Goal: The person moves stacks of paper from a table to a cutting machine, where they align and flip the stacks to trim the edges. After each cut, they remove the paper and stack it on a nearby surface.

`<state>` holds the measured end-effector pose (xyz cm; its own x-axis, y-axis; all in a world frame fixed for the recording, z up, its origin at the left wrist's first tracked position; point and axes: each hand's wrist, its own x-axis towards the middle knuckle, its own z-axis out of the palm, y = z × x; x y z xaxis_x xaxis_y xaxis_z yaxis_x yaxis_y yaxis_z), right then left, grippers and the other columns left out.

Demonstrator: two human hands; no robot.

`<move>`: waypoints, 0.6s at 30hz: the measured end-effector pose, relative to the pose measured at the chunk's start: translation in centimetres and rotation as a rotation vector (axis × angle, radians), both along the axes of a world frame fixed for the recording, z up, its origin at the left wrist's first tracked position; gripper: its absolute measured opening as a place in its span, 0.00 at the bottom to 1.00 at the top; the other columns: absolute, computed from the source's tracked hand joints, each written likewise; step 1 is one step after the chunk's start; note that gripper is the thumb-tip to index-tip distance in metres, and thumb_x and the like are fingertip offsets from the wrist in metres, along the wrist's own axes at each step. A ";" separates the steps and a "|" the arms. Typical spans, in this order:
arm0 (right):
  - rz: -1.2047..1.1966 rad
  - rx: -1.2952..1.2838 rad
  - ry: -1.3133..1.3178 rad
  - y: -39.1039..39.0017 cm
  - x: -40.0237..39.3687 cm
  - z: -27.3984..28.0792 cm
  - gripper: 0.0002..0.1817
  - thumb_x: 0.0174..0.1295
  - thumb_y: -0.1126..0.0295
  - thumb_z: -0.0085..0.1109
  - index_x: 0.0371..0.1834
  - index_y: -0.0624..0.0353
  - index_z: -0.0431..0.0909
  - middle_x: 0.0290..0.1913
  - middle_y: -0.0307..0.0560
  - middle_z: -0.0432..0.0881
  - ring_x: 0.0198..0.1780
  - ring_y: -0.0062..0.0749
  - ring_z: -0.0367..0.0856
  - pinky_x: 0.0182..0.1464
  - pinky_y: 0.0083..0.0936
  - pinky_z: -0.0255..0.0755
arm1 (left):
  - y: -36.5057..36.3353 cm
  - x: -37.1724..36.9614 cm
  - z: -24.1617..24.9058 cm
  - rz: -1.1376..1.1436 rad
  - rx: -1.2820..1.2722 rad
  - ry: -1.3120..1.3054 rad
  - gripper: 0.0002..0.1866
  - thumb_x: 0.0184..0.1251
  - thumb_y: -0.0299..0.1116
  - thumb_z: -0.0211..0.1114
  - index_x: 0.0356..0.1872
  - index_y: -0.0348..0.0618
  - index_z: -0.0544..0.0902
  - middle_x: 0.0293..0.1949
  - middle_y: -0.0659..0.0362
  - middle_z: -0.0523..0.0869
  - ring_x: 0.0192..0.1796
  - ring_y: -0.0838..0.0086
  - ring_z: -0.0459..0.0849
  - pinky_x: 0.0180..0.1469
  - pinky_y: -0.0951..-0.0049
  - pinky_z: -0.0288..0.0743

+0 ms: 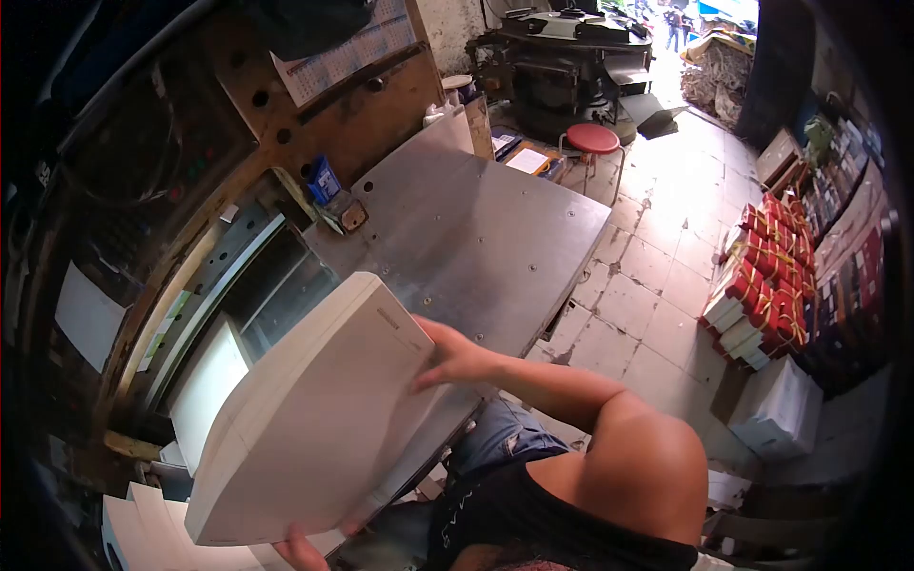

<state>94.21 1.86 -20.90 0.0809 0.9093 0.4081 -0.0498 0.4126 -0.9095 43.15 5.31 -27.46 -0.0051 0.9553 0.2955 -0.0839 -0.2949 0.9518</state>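
A thick stack of white paper sheets (314, 409) is lifted at a tilt over the near left end of the metal table, its long edge bowed. My right hand (447, 355) grips its upper right edge, near a small line of printed text, with the fingers partly behind the sheets. At the bottom edge of the view, my left hand (301, 550) holds the lower end of the stack. Only some of its fingers show. Beneath and to the left, more white paper (205, 381) lies in the lit opening of the machine, partly covered by the stack.
The metal table (476, 238) extends ahead, with a blue box (324, 181) at its left side. More paper stacks (143, 523) stand at lower left. A red stool (592, 139) is beyond the table. Red-and-white tied bundles (766, 276) line the right of the tiled floor.
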 end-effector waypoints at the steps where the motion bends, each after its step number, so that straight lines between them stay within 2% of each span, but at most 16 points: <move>1: 0.042 -0.007 0.056 0.2 -0.4 -0.1 0.37 0.50 0.74 0.79 0.66 0.58 0.73 0.54 0.44 0.84 0.60 0.29 0.78 0.65 0.32 0.70 | 0.1 0.4 0.2 -0.006 -0.012 0.045 0.30 0.71 0.27 0.60 0.72 0.31 0.64 0.70 0.47 0.72 0.69 0.59 0.73 0.74 0.57 0.63; 2: 0.083 -0.014 0.111 0.3 -0.8 -0.2 0.38 0.49 0.74 0.80 0.66 0.58 0.74 0.53 0.44 0.85 0.60 0.29 0.78 0.65 0.32 0.70 | 0.2 0.9 0.4 -0.011 -0.024 0.090 0.31 0.70 0.26 0.61 0.72 0.30 0.64 0.70 0.46 0.72 0.69 0.58 0.73 0.73 0.57 0.64; 8: -0.039 -0.061 -0.034 0.5 -1.0 -0.6 0.38 0.47 0.74 0.81 0.65 0.59 0.75 0.55 0.43 0.85 0.58 0.28 0.80 0.65 0.31 0.72 | 0.3 4.8 1.6 0.260 -0.006 0.049 0.29 0.72 0.28 0.64 0.69 0.27 0.65 0.66 0.47 0.76 0.66 0.60 0.76 0.71 0.58 0.67; 11: -0.067 -0.064 -0.017 0.3 -1.4 0.4 0.38 0.47 0.75 0.81 0.65 0.60 0.75 0.55 0.43 0.85 0.57 0.28 0.81 0.64 0.31 0.73 | 0.7 4.0 2.4 0.321 -0.177 0.028 0.31 0.72 0.30 0.65 0.70 0.27 0.65 0.67 0.46 0.74 0.67 0.59 0.75 0.72 0.57 0.67; 14: -0.014 -0.107 0.032 -0.1 -1.3 0.1 0.37 0.48 0.74 0.80 0.65 0.60 0.75 0.55 0.42 0.85 0.58 0.28 0.80 0.66 0.31 0.71 | 1.4 2.1 0.5 0.163 -0.003 0.067 0.32 0.72 0.31 0.65 0.71 0.28 0.64 0.69 0.46 0.72 0.70 0.58 0.72 0.73 0.55 0.64; 18: 0.050 -0.019 0.083 -0.5 -0.8 -0.8 0.39 0.50 0.74 0.80 0.69 0.60 0.73 0.57 0.42 0.84 0.62 0.27 0.77 0.68 0.31 0.69 | 1.3 2.2 0.5 0.055 -0.017 0.034 0.34 0.71 0.33 0.64 0.73 0.30 0.62 0.71 0.47 0.70 0.72 0.57 0.70 0.75 0.54 0.61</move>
<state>93.44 1.37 -21.73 0.0683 0.9207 0.3841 -0.1453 0.3901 -0.9092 45.37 6.63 -26.99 -0.0482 0.9586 0.2806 -0.0353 -0.2824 0.9586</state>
